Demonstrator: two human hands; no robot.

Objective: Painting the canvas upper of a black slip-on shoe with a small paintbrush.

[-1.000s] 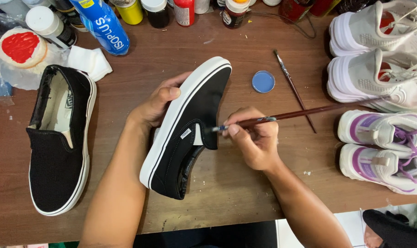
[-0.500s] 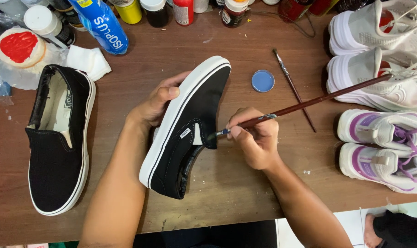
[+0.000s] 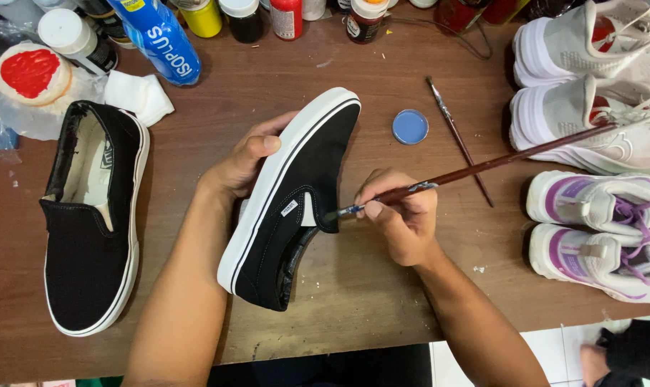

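Observation:
My left hand [image 3: 247, 159] grips a black slip-on shoe with a white sole [image 3: 289, 197], tilted on its side above the brown table [image 3: 353, 287]. My right hand [image 3: 403, 218] holds a long brown-handled paintbrush [image 3: 482, 167]. The brush tip touches the shoe's side beside a white patch near the opening. The matching black shoe [image 3: 88, 215] lies flat at the left, apart from both hands.
A blue paint lid [image 3: 410, 127] and a second brush [image 3: 457, 140] lie right of the held shoe. White and purple sneakers [image 3: 597, 215] line the right edge. Paint bottles [image 3: 285, 16], a blue bottle [image 3: 156, 36], a red-smeared palette [image 3: 31, 72] and a white cloth [image 3: 137, 97] crowd the back.
The brush handle has tilted upward at its far end, and the tip has shifted slightly on the shoe's side. My left hand and the shoe stay put.

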